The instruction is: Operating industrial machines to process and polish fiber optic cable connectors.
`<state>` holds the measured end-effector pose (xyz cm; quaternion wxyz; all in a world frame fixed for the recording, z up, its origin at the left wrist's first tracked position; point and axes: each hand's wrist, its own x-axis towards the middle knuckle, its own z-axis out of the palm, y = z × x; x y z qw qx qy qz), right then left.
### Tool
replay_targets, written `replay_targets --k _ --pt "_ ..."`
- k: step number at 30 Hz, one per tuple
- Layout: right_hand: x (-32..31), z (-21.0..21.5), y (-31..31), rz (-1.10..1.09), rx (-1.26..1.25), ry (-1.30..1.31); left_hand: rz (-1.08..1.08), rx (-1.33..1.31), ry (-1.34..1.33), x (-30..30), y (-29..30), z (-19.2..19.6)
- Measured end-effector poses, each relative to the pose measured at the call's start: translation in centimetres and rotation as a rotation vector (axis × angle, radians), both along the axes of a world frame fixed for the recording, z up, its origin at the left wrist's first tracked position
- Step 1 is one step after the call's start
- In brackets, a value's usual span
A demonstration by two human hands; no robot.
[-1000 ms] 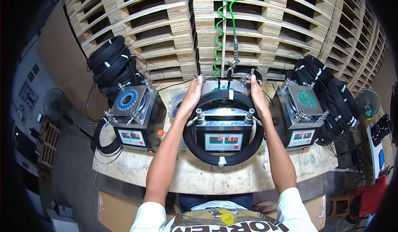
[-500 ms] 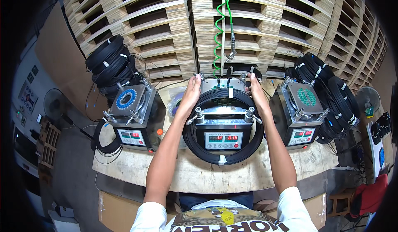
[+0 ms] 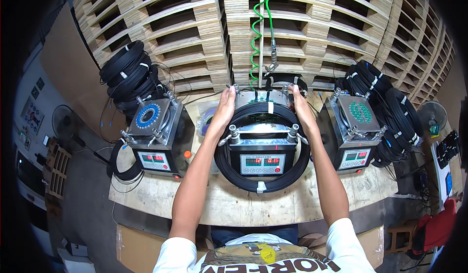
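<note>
A box-shaped bench machine (image 3: 287, 163) with a lit red display and metal corner posts stands in front of me. A large coil of black cable (image 3: 224, 168) hangs round its front, tied with white tape. My left hand (image 3: 225, 108) is at the rear left post, fingers closed about its clamp lever (image 3: 230, 86). Likewise my right hand (image 3: 302, 109) closes at the rear right post (image 3: 286, 87); its fingers partly hide the lever there. Both front clamp knobs, left (image 3: 233, 132) and right (image 3: 293, 131), are untouched. Green-tipped connectors (image 3: 258, 101) show on the machine's top, behind the coil.
Similar machines stand left (image 3: 153, 141) with a blue connector ring and right (image 3: 358, 136) with green connectors. Stacked black cable coils (image 3: 129, 75) and more coils (image 3: 402, 114) flank them on the wooden table (image 3: 229, 209). A green air hose (image 3: 255, 44) hangs before wooden pallets (image 3: 190, 34).
Both my hands stay at the rear posts with hardly any movement. The coil and machines remain in place. At the far right, someone in red has shifted slightly.
</note>
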<state>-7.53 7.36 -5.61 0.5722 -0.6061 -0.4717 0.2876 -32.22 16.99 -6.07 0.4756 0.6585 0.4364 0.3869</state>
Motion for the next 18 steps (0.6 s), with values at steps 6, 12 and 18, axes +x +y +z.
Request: replay_targets --k 6,12,18 --pt "-0.2 0.6 -0.6 -0.003 -0.028 0.029 0.059 -0.024 -0.018 0.4 -0.8 0.3" --pt "-0.4 0.9 -0.7 -0.038 -0.059 0.006 0.022 -0.028 0.010 -0.3 -0.2 0.1" --pt "0.4 0.5 -0.7 -0.046 -0.081 -0.008 -0.062 -0.065 -0.033 0.2 -0.9 1.2"
